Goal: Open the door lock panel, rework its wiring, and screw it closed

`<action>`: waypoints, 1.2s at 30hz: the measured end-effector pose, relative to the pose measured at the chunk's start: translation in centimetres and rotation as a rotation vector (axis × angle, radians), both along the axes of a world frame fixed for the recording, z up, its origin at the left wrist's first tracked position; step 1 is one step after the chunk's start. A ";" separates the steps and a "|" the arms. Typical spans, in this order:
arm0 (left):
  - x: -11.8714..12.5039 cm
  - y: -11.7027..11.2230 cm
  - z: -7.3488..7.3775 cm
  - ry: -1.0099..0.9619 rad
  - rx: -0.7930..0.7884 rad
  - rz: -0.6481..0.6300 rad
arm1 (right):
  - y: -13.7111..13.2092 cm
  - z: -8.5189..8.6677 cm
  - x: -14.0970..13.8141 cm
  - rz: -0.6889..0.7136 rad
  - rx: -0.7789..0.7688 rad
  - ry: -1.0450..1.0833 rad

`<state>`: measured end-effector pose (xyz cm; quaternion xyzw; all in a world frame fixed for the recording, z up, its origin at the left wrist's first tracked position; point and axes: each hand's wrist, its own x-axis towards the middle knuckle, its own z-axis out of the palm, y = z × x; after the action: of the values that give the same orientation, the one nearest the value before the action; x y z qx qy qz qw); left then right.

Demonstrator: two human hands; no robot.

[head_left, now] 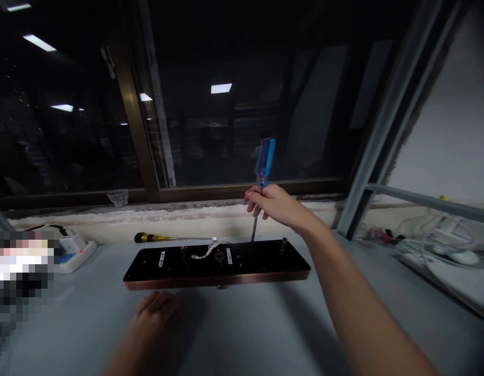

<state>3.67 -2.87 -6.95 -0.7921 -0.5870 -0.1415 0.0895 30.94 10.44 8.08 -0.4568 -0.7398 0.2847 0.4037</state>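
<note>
A long black panel with a copper edge [195,279] lies flat across the grey table. My right hand [279,206] is closed around the lower part of a blue-handled screwdriver [264,159]; the tool stands upright with its tip down on the panel's far edge. My left hand [156,310] rests on the table just in front of the panel, fingers loosely stretched out, holding nothing. A short white ribbon cable [205,250] lies on the panel's middle.
A second screwdriver with a black and yellow handle [156,238] lies behind the panel by the window sill. A white power strip [75,248] sits at the left. A small clear cup [118,197] stands on the sill. Cables and white items [441,245] crowd the right.
</note>
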 end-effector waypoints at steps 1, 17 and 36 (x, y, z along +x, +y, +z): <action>0.0 0.1 0.0 -0.024 -0.002 0.014 | -0.1 0.0 0.0 -0.001 0.004 0.002; 7.6 -0.1 8.1 -0.936 -0.246 -0.073 | -2.4 2.7 2.0 0.029 -0.001 0.515; 12.9 5.9 18.3 -1.559 0.096 -0.640 | -4.8 4.7 3.3 -0.124 0.499 0.729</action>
<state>16.61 3.04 11.32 -0.5913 -0.2214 -0.6911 -0.3518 34.25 5.60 12.76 -0.2585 -0.5663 0.2152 0.7524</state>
